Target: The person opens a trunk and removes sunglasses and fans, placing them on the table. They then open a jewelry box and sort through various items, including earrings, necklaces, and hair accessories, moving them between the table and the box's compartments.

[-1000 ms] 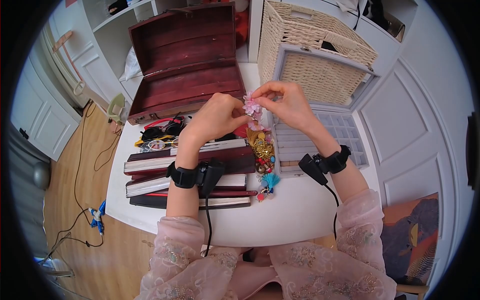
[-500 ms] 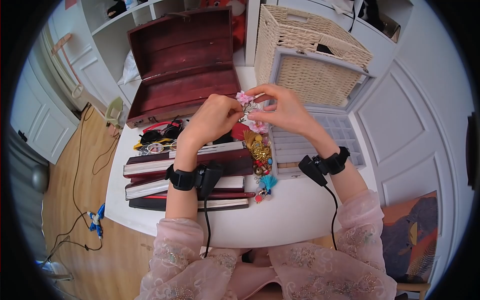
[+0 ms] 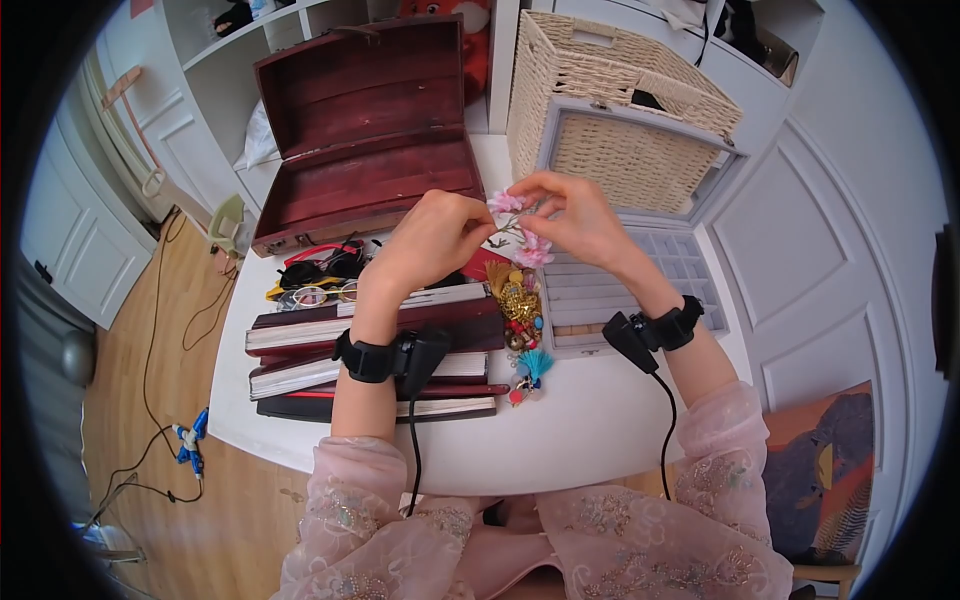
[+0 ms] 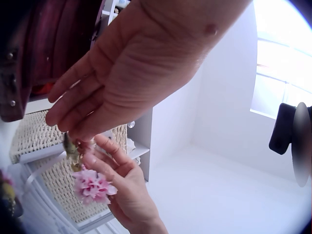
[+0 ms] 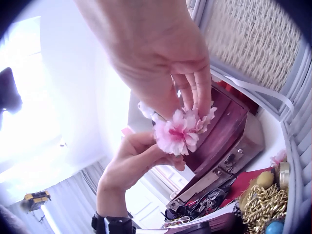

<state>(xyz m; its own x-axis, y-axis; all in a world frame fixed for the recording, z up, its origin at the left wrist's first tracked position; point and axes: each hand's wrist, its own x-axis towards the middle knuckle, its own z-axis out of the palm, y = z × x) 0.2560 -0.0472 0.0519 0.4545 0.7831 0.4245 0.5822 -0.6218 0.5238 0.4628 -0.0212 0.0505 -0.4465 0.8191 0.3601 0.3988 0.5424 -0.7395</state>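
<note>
Both hands are raised over the far part of the table around a sprig of pink artificial flowers (image 3: 535,250) with thin green-brown stems. My left hand (image 3: 432,238) pinches the stem end from the left, thumb against fingers. From the other side my right hand (image 3: 578,215) holds the sprig between thumb and fingertips, close to a blossom. In the left wrist view a pink blossom (image 4: 92,186) hangs below the fingertips. The right wrist view has a blossom (image 5: 176,132) right at the right fingertips, partly covering the left fingers.
Below lie gold and beaded jewellery (image 3: 520,305), a blue tassel (image 3: 536,366) and stacked dark-red books (image 3: 375,340). Glasses (image 3: 312,295) sit by an open red trunk (image 3: 370,170). To the right are an open grey compartment box (image 3: 585,290) and a woven basket (image 3: 535,90).
The blossoms have spread apart, baring the stems between them. The right hand first lifted and opened around the sprig, then closed its fingertips on it again. The left hand stayed nearly in place.
</note>
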